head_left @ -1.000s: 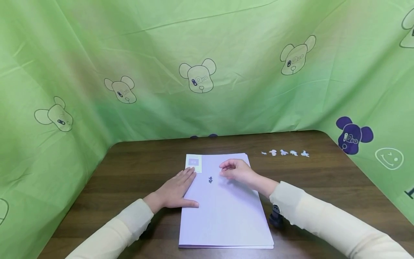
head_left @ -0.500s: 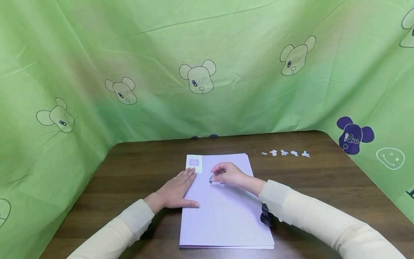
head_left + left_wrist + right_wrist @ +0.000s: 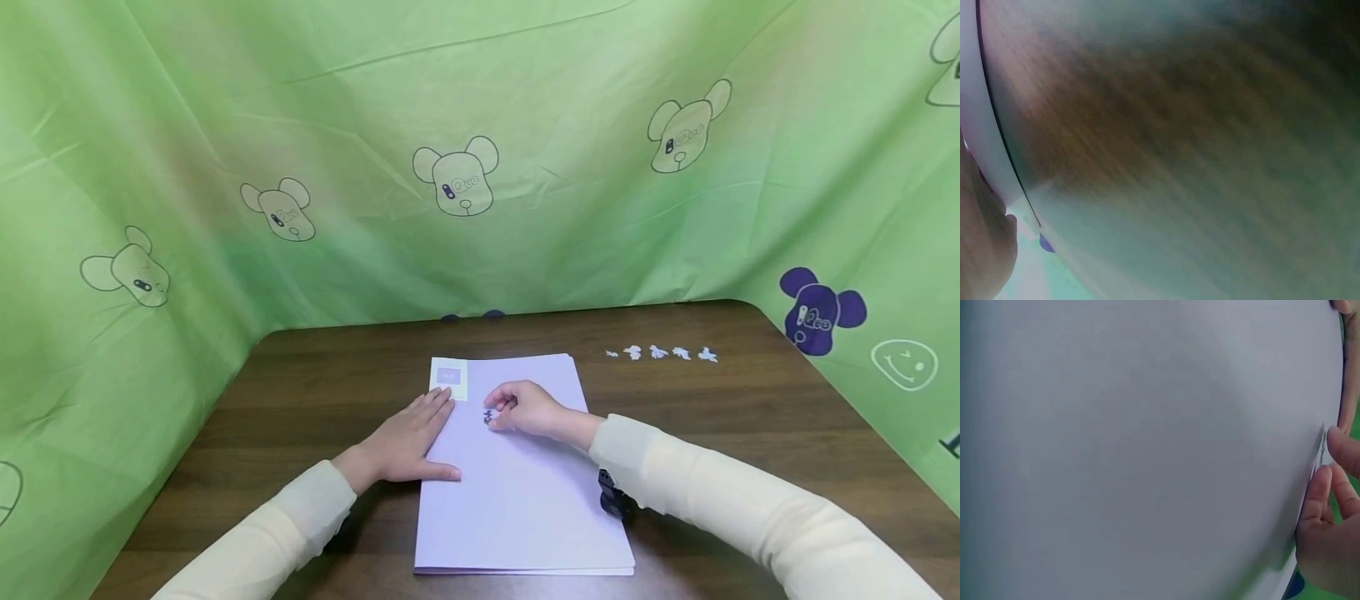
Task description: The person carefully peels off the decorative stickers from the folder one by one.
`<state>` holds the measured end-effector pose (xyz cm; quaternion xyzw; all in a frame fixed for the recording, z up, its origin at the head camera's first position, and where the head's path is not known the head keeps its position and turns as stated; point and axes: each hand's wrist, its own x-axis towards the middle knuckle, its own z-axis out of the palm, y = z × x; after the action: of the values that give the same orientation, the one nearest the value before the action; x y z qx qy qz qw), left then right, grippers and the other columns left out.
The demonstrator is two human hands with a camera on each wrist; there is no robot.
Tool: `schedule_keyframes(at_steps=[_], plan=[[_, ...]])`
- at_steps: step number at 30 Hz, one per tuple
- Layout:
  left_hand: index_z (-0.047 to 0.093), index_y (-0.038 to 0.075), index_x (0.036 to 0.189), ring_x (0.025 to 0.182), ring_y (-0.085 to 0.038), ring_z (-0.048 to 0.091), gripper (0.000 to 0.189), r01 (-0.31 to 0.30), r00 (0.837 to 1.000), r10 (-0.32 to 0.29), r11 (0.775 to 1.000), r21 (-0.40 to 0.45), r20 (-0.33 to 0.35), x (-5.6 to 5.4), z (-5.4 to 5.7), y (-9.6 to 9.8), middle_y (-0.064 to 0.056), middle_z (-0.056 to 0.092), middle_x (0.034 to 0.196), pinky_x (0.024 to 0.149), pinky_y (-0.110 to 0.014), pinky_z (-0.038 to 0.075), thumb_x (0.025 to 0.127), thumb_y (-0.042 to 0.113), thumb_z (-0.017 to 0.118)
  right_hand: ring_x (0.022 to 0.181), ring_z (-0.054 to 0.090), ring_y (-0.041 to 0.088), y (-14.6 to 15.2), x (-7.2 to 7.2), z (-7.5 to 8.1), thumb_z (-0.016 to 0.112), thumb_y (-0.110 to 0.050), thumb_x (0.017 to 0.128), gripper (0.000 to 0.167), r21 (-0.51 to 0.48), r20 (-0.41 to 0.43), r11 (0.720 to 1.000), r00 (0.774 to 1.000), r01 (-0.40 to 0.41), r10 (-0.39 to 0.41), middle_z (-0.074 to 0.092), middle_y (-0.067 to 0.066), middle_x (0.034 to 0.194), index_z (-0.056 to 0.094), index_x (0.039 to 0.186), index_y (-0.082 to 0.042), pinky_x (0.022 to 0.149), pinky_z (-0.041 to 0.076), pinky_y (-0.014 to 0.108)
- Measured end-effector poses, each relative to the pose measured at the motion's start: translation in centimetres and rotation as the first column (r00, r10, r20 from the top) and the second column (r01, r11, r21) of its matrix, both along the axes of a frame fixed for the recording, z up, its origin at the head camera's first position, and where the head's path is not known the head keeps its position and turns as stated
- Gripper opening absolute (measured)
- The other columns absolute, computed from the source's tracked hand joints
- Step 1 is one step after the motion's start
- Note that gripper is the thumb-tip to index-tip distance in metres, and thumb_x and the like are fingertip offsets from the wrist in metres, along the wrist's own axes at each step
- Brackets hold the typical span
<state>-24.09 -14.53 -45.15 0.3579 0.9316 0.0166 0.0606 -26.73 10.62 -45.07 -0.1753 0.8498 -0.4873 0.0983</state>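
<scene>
Dark and tiny, the piece (image 3: pixel 487 415) sits on the far half of the white sheets (image 3: pixel 517 508), likely feather-light and easily bent: take it by the edges! Right hand (image 3: pixel 528 408) there, fingers narrow around it; pinching or not, I can't tell. Left hand (image 3: pixel 408 439) lies flat at the sheets' left edge. Pale scraps (image 3: pixel 658 352) line the desk (image 3: pixel 330 358), far right.

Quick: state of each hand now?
Left hand: open, resting on the white sheets.
Right hand: curled at the small dark figure; grip cannot be told.
</scene>
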Motion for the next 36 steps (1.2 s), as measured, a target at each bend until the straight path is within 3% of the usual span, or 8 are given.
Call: schedule_keyframes(at_steps=[17, 30, 36], plan=[[0.015, 0.004, 0.155, 0.147, -0.023, 0.004, 0.114, 0.013, 1.000, -0.012, 1.000, 0.007, -0.015, 0.11, 0.06, -0.06, -0.011, 0.008, 0.162, 0.116, -0.037, 0.012, 0.079, 0.086, 0.034, 0.070, 0.047, 0.011, -0.31, 0.24, 0.13, 0.080, -0.004, 0.077, 0.019, 0.087, -0.069, 0.996, 0.998, -0.004, 0.010, 0.051, -0.003, 0.072, 0.071, 0.093, -0.003, 0.068, 0.042, 0.026], [0.016, 0.001, 0.154, 0.147, -0.023, 0.004, 0.113, 0.028, 0.999, -0.028, 1.000, -0.004, -0.031, 0.04, 0.08, -0.10, -0.013, 0.009, 0.161, 0.116, -0.036, 0.010, 0.081, 0.084, 0.037, 0.071, 0.051, 0.009, -0.34, 0.23, -0.38, 0.082, -0.006, 0.075, 0.015, 0.133, -0.194, 0.991, 0.980, -0.011, 0.037, 0.060, -0.003, 0.075, 0.074, 0.088, -0.005, 0.069, 0.045, 0.025], [0.017, 0.001, 0.154, 0.147, -0.024, 0.005, 0.112, 0.037, 0.998, -0.037, 0.999, -0.004, -0.042, -0.07, 0.03, -0.03, -0.014, 0.011, 0.161, 0.117, -0.036, 0.010, 0.082, 0.083, 0.038, 0.069, 0.050, 0.009, -0.30, 0.33, -0.25, 0.082, -0.006, 0.075, 0.016, 0.129, -0.195, 0.992, 0.981, 0.010, 0.016, 0.058, -0.004, 0.073, 0.073, 0.088, -0.004, 0.068, 0.044, 0.025]])
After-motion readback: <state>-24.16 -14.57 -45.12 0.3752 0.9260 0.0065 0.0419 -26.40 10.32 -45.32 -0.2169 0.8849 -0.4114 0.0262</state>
